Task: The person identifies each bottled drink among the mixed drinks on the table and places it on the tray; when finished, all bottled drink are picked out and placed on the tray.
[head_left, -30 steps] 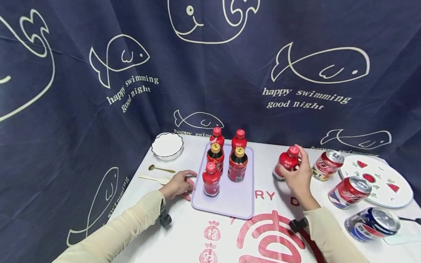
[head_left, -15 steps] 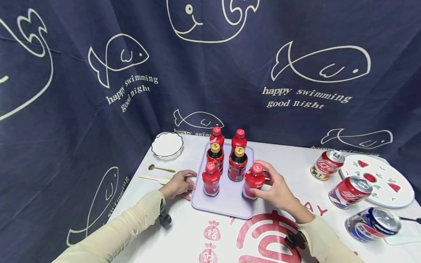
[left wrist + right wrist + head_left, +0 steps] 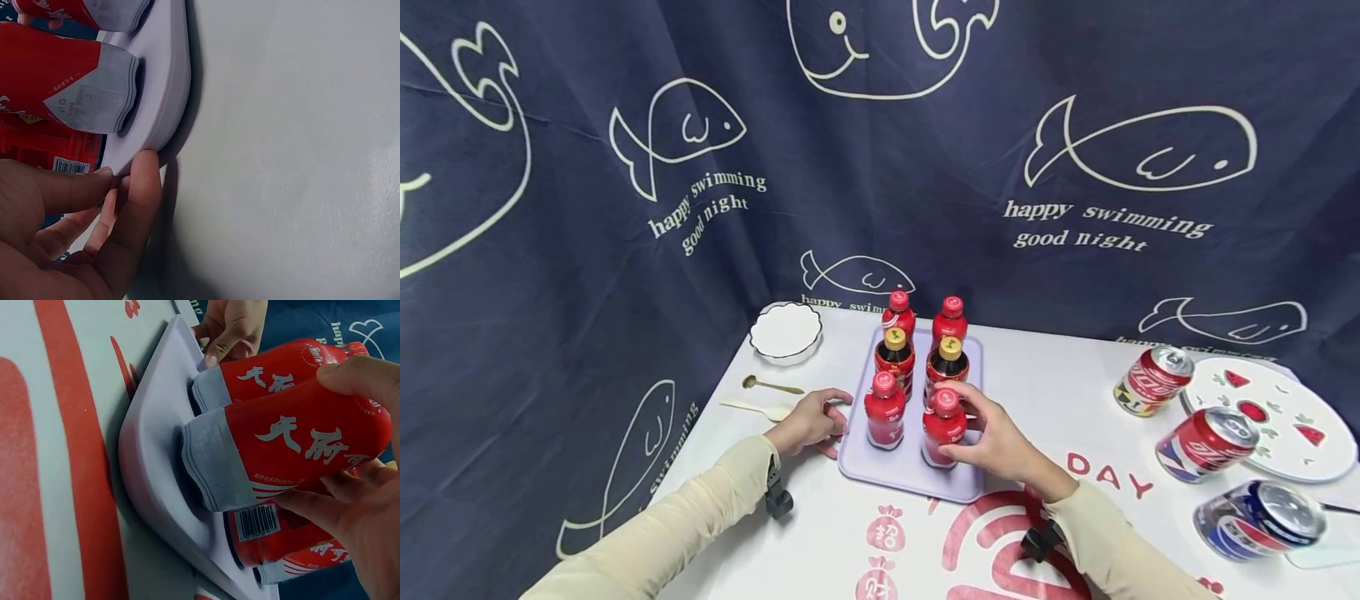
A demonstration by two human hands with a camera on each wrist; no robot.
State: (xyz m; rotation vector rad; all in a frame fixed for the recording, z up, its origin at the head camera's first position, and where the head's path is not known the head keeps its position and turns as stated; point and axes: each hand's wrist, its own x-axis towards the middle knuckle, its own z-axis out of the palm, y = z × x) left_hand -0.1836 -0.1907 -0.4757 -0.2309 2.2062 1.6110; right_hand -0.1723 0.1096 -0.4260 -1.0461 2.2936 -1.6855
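Observation:
My right hand (image 3: 1000,439) grips a red drink bottle (image 3: 943,433) at the near right of the lilac tray (image 3: 887,473). Thumb and fingers wrap its upper body in the right wrist view, and the bottle is upright, its base at the tray surface. To its left stands a matching red bottle (image 3: 884,417). Behind them are two dark bottles with gold caps (image 3: 895,358), then two more red bottles (image 3: 950,321) at the far end. At the tray's left edge, my left hand (image 3: 808,422) pinches the rim between thumb (image 3: 81,190) and fingers.
Three drink cans, one of them blue (image 3: 1258,521), stand on the right before a round watermelon-patterned plate (image 3: 1285,408). On the left lie a white scalloped bowl (image 3: 786,333), a small gold spoon (image 3: 775,386) and a pale spoon (image 3: 748,407). A dark curtain (image 3: 880,183) hangs behind.
My right hand has carried the red bottle leftward from the table beside the cans onto the tray, next to the other near bottle. The left hand keeps its place at the tray edge.

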